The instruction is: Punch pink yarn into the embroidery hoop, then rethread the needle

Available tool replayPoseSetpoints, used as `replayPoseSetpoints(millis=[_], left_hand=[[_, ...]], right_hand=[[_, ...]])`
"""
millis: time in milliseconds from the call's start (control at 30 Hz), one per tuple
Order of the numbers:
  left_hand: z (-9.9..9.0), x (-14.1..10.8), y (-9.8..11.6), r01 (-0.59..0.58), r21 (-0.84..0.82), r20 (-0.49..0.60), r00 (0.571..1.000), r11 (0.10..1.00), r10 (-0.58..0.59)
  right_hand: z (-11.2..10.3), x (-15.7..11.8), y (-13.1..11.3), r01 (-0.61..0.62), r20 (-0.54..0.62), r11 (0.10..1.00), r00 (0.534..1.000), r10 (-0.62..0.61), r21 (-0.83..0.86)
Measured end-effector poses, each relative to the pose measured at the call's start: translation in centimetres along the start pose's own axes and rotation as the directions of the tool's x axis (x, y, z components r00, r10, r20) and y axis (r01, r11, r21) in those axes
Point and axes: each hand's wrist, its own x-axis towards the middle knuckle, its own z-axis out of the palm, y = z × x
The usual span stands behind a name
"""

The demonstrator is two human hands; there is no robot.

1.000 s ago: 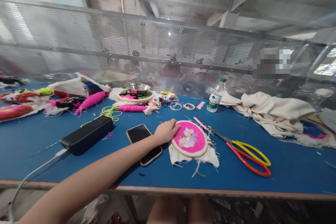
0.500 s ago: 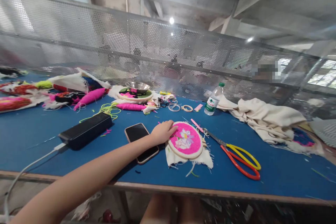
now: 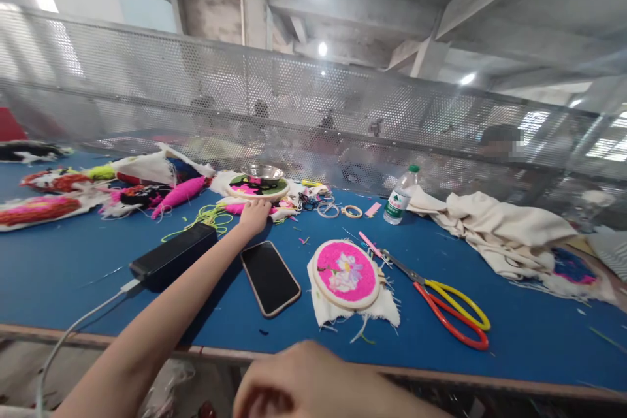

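Observation:
My left hand reaches across the table, its fingers closed over a bundle of pink yarn and covering its middle. Close to the camera at the bottom is my right hand, blurred, with fingers curled in; what they hold, if anything, is hidden. Between the hands and to the right lies an embroidery hoop with a white flower on pink, its frayed cloth spreading below. A second hoop with green, black and pink stitching sits just behind my left hand, a metal bowl on it.
A phone and a black box with a white cable flank my left forearm. Red-and-yellow scissors and a pink-handled tool lie right of the flower hoop. Farther back are a bottle, beige cloth and a mesh partition.
My left hand has left the flower hoop and moved away and leftward onto the pink yarn. My right hand has come into view at the bottom. The camera has tilted up slightly.

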Motion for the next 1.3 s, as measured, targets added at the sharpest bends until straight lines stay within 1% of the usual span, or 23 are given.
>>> replayPoseSetpoints(millis=[33, 67, 100, 133, 167, 200, 267, 333, 400, 467, 533, 600, 667, 700, 767, 800, 833, 867, 900, 1000, 1067, 1200, 1300], left_hand=[[-0.1, 0.1, -0.3, 0.007, -0.011, -0.005, 1.000, 1.000, -0.007], [-0.3, 0.2, -0.5, 0.015, -0.026, -0.012, 1.000, 1.000, -0.016], [-0.6, 0.2, -0.6, 0.030, -0.044, -0.020, 0.999, 0.999, -0.030], [-0.8, 0.1, -0.5, 0.051, -0.066, -0.030, 0.998, 0.997, -0.053], [-1.1, 0.1, -0.4, 0.077, -0.093, -0.041, 0.996, 0.993, -0.081], [-1.4, 0.0, -0.2, 0.103, -0.125, -0.052, 0.993, 0.987, -0.111], [-2.2, -0.1, 0.5, 0.146, -0.208, -0.073, 0.984, 0.967, -0.164], [-3.2, 0.0, 1.4, 0.157, -0.315, -0.086, 0.977, 0.936, -0.193], [-4.3, 0.2, 2.5, 0.138, -0.439, -0.084, 0.978, 0.888, -0.193], [-5.2, 0.2, 3.8, 0.103, -0.577, -0.037, 0.988, 0.810, -0.152], [-5.6, -0.1, 5.2, 0.089, -0.709, 0.051, 0.996, 0.700, -0.074], [-5.5, -0.8, 6.5, 0.101, -0.809, 0.151, 0.988, 0.579, 0.039], [-4.9, -1.8, 7.7, 0.146, -0.891, 0.242, 0.954, 0.431, 0.178], [-4.5, -2.3, 8.2, 0.168, -0.902, 0.271, 0.938, 0.398, 0.217], [-3.9, -3.2, 8.9, 0.239, -0.918, 0.340, 0.885, 0.315, 0.319], [-3.7, -3.6, 9.2, 0.263, -0.920, 0.360, 0.861, 0.291, 0.360], [-3.5, -3.9, 9.4, 0.281, -0.920, 0.373, 0.840, 0.273, 0.394], [-3.4, -4.0, 9.5, 0.285, -0.919, 0.379, 0.829, 0.271, 0.412], [-3.4, -4.1, 9.5, 0.276, -0.917, 0.380, 0.827, 0.289, 0.414], [-3.4, -4.0, 9.4, 0.231, -0.900, 0.376, 0.840, 0.370, 0.390], [-3.4, -3.9, 9.3, 0.214, -0.893, 0.371, 0.848, 0.395, 0.378], [-3.4, -3.6, 8.7, 0.247, -0.900, 0.383, 0.841, 0.358, 0.383], [-3.4, -3.4, 8.2, 0.256, -0.900, 0.390, 0.834, 0.353, 0.390]], right_hand=[[-1.6, -0.6, 0.2, -0.016, -0.070, 1.000, 0.997, 0.017, 0.012], [-3.2, -1.2, 0.5, -0.031, -0.182, 0.999, 0.983, 0.038, 0.044], [-4.8, -1.6, 0.8, -0.046, -0.286, 0.997, 0.956, 0.062, 0.064], [-6.4, -1.9, 1.4, -0.059, -0.357, 0.996, 0.931, 0.080, 0.068], [-8.0, -2.1, 2.1, -0.078, -0.449, 0.995, 0.888, 0.101, 0.069], [-9.5, -2.2, 2.9, -0.085, -0.559, 0.995, 0.823, 0.101, 0.053], [-12.2, -2.2, 5.1, -0.068, -0.719, 0.994, 0.687, 0.107, 0.083], [-14.4, -1.9, 7.4, -0.019, -0.780, 0.981, 0.604, 0.165, 0.192], [-15.9, -1.2, 9.6, 0.056, -0.801, 0.949, 0.552, 0.230, 0.311], [-16.8, -0.4, 11.3, 0.087, -0.801, 0.930, 0.541, 0.257, 0.357], [-17.1, 0.6, 12.2, 0.107, -0.779, 0.909, 0.561, 0.280, 0.404], [-16.9, 1.5, 12.5, 0.130, -0.750, 0.883, 0.592, 0.296, 0.451], [-16.4, 2.0, 12.4, 0.173, -0.720, 0.850, 0.630, 0.293, 0.497], [-16.1, 2.1, 12.3, 0.204, -0.706, 0.829, 0.649, 0.283, 0.520], [-15.4, 2.0, 11.9, 0.255, -0.676, 0.793, 0.695, 0.247, 0.553], [-15.0, 1.9, 11.8, 0.269, -0.666, 0.790, 0.712, 0.223, 0.552], [-14.8, 1.7, 11.7, 0.271, -0.667, 0.803, 0.718, 0.198, 0.531], [-14.6, 1.6, 11.6, 0.264, -0.679, 0.831, 0.713, 0.174, 0.489], [-14.5, 1.4, 11.7, 0.252, -0.700, 0.864, 0.699, 0.149, 0.437], [-14.8, 0.8, 12.2, 0.208, -0.774, 0.934, 0.625, 0.101, 0.290], [-15.4, 0.3, 12.7, 0.189, -0.802, 0.948, 0.590, 0.099, 0.256], [-17.0, -0.7, 14.0, 0.189, -0.829, 0.946, 0.546, 0.122, 0.264], [-17.9, -1.3, 14.8, 0.190, -0.844, 0.946, 0.520, 0.130, 0.263]])
